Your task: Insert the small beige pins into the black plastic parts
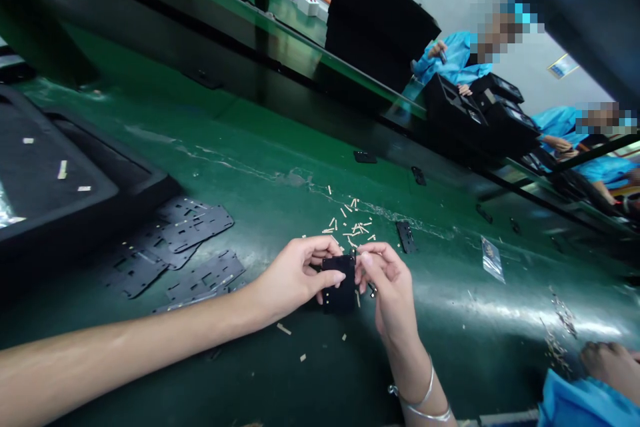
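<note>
A small black rectangular part [340, 290] is held upright above the green table, near the middle of the view. My left hand [305, 273] grips its left side, thumb across the front face. At its upper right edge, my right hand [383, 273] has thumb and fingers pinched together; a small dark piece shows by the fingertips, too tiny to identify. Short pale strips [356, 230] lie scattered just beyond both hands. Another black part [406, 237] rests on the table to the right of them.
Flat black plates [197, 227] overlap at the left, beside a large black tray [145, 177]. A clear plastic bag [493, 258] lies at the right. Another person's hand [607, 360] and blue sleeve are at the lower right. People in blue work beyond the dark rail.
</note>
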{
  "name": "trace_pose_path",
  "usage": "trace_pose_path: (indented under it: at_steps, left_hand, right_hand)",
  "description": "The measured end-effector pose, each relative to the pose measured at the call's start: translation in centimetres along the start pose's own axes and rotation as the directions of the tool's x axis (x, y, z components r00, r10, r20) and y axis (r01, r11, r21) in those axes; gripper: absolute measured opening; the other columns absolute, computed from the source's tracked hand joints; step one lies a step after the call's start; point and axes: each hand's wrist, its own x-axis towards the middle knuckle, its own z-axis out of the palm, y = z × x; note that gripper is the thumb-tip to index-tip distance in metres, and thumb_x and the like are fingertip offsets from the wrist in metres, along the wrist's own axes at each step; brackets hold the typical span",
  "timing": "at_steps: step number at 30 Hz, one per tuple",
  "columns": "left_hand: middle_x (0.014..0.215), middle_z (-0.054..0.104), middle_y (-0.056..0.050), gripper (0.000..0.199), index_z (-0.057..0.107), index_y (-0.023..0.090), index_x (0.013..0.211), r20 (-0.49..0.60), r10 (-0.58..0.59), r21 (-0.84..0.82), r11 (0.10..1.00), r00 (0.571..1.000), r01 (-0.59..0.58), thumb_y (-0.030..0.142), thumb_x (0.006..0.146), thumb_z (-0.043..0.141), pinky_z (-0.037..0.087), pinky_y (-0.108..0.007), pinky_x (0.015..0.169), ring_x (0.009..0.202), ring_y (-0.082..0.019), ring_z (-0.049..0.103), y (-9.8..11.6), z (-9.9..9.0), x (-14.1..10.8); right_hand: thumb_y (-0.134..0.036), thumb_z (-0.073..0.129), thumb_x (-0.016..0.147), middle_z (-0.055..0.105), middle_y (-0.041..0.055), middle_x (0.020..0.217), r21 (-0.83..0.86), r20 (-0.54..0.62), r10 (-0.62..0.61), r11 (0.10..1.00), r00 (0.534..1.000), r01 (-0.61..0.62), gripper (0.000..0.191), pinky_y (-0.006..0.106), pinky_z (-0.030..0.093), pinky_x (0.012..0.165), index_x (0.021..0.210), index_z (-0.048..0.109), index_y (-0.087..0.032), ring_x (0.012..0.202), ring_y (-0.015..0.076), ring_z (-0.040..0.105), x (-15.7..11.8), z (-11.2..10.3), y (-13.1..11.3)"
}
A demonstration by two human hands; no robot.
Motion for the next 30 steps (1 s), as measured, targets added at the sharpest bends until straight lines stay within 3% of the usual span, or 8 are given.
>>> trace_pose_path:
  at_steps: [5,9,11,13,16,19,23,30]
  left_hand:
    - [0.062,0.055,0.003,0.014,0.050,0.013,0.076,0.071,-0.012,-0.053,0.998,0.997,0.016,0.017,0.068,0.061,0.045,-0.018,0.045,0.052,-0.008,0.052,-0.1,-0.2,0.0]
    - [0.063,0.058,0.001,0.019,0.051,0.013,0.077,0.280,-0.008,-0.135,0.990,0.960,0.048,0.021,0.068,0.065,0.046,-0.019,0.044,0.054,-0.010,0.056,-0.6,-0.8,0.5]
    - [0.067,0.060,-0.001,0.021,0.051,0.013,0.078,0.360,-0.011,-0.164,0.984,0.933,0.075,0.023,0.068,0.066,0.047,-0.020,0.046,0.057,-0.012,0.058,-0.8,-1.1,0.9]
    - [0.070,0.061,-0.002,0.023,0.052,0.013,0.082,0.322,-0.009,-0.146,0.988,0.947,0.059,0.024,0.068,0.067,0.047,-0.022,0.047,0.059,-0.013,0.058,-0.9,-1.2,1.2]
    - [0.077,0.061,-0.002,0.032,0.053,0.016,0.095,0.076,0.064,0.077,0.995,0.995,-0.070,0.027,0.068,0.068,0.048,-0.025,0.055,0.068,-0.015,0.059,-0.6,-1.0,1.0]
    - [0.099,0.061,-0.003,0.050,0.050,0.023,0.110,-0.042,0.225,0.459,0.870,0.973,-0.181,0.029,0.065,0.071,0.048,-0.032,0.072,0.087,-0.020,0.058,-0.3,-0.5,0.2]
    - [0.119,0.054,-0.003,0.052,0.041,0.028,0.122,0.078,0.340,0.679,0.670,0.937,-0.300,0.025,0.074,0.063,0.044,-0.037,0.087,0.104,-0.022,0.053,-0.5,-0.2,-0.8]
    - [0.122,0.051,-0.005,0.054,0.029,0.027,0.130,0.230,0.332,0.721,0.573,0.915,-0.389,0.016,0.081,0.051,0.046,-0.036,0.087,0.107,-0.020,0.051,-0.6,-0.5,-0.8]
  right_hand:
    - [-0.031,0.066,0.074,0.053,-0.0041,0.058,0.086,0.197,0.058,0.993,0.979,-0.076,0.016,0.015,0.035,0.042,0.074,0.057,-0.018,0.046,0.0052,0.045,0.3,-0.7,-0.4]
    - [-0.030,0.071,0.067,0.052,-0.0045,0.057,0.140,0.342,0.094,0.979,0.935,-0.150,0.022,0.015,0.031,0.037,0.067,0.054,-0.017,0.042,0.0047,0.044,0.2,-1.0,-0.5]
    - [-0.030,0.072,0.067,0.051,-0.0050,0.057,0.182,0.345,0.044,0.977,0.937,-0.113,0.023,0.015,0.029,0.036,0.067,0.053,-0.018,0.040,0.0045,0.043,0.1,-0.9,-0.4]
    - [-0.030,0.070,0.070,0.051,-0.0054,0.057,0.191,0.269,-0.033,0.981,0.963,-0.020,0.020,0.015,0.030,0.037,0.068,0.053,-0.018,0.041,0.0044,0.043,-0.1,-0.8,-0.1]
    - [-0.027,0.066,0.074,0.052,-0.0044,0.060,0.068,0.092,-0.141,0.989,0.986,0.135,0.014,0.017,0.033,0.041,0.071,0.055,-0.019,0.045,0.0060,0.046,-0.4,-0.4,0.3]
    - [-0.023,0.064,0.076,0.056,-0.0023,0.066,-0.097,-0.015,-0.241,0.966,0.970,0.239,0.008,0.020,0.039,0.049,0.072,0.058,-0.020,0.054,0.0087,0.052,-0.8,0.0,0.3]
    - [-0.019,0.065,0.075,0.058,-0.0009,0.069,-0.161,0.003,-0.330,0.932,0.944,0.326,0.007,0.023,0.043,0.060,0.070,0.059,-0.020,0.066,0.0123,0.054,-1.0,0.6,0.1]
    - [-0.022,0.068,0.070,0.055,-0.0020,0.067,-0.003,0.103,-0.203,0.979,0.974,0.205,0.010,0.021,0.039,0.050,0.068,0.060,-0.019,0.058,0.0101,0.049,-0.7,0.3,0.5]
